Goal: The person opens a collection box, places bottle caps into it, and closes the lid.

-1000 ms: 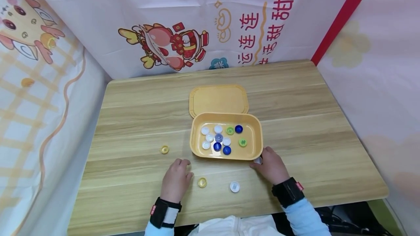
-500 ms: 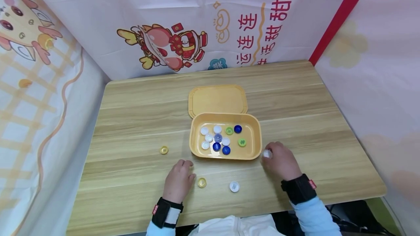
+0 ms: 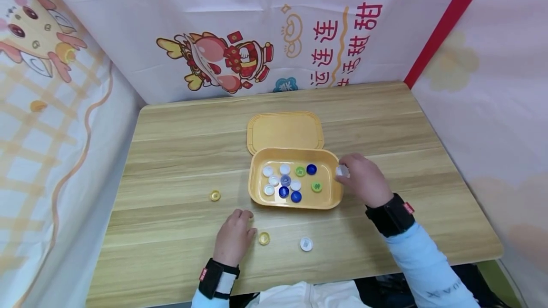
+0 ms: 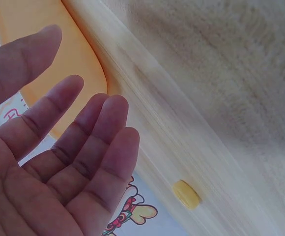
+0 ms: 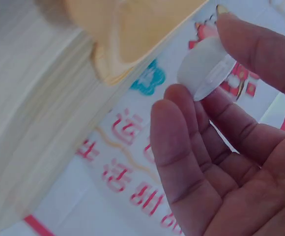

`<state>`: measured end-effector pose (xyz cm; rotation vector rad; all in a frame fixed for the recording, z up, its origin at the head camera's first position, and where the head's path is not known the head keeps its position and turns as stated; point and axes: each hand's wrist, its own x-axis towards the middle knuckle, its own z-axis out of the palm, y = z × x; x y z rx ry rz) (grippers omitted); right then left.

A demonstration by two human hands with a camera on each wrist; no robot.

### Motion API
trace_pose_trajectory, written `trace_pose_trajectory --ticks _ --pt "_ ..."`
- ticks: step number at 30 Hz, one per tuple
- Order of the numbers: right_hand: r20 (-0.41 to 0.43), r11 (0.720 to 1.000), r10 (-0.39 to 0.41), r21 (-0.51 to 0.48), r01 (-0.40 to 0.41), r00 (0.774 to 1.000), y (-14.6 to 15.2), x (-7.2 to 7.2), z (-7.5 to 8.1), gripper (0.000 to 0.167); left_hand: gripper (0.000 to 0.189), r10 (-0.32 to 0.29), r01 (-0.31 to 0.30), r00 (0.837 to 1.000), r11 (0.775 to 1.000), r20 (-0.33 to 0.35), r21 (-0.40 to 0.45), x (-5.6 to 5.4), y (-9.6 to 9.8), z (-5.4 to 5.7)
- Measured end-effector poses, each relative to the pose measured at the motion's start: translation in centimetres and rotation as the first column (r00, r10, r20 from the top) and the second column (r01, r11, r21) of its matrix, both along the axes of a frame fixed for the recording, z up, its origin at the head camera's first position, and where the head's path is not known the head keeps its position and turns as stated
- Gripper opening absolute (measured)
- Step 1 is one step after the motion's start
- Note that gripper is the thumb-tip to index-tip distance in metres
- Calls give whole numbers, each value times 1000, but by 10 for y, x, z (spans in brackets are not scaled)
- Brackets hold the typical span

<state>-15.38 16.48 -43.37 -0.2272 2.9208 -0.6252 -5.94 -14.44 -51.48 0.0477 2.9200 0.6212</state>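
Observation:
My right hand pinches a white bottle cap just over the right rim of the yellow plastic box. In the right wrist view the cap is tilted between thumb and fingertips, its hollow side partly showing. Inside the box lie several white and blue caps and two green caps. My left hand is low over the table with relaxed fingers, holding nothing. Beside its thumb lies a yellow cap; another yellow cap is farther off to the upper left.
Behind the box lies its flat yellow lid, partly under the box's far rim. A white cap sits near the front of the wooden table. Printed cloth hangs along the back and sides.
My right hand, holding the white cap, has moved from the box's front right corner outward, then up to its right rim. The left hand has barely shifted.

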Motion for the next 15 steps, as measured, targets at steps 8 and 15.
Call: trace_pose_trajectory --ticks 8,15 --pt "27 985 162 49 -163 986 -33 -21 1 35 34 -18 17 1000 999 26 28 2 3 -1" --pt "128 965 223 112 -237 966 -59 -39 -8 29 34 -45 45 999 998 -1 37 5 7 0"
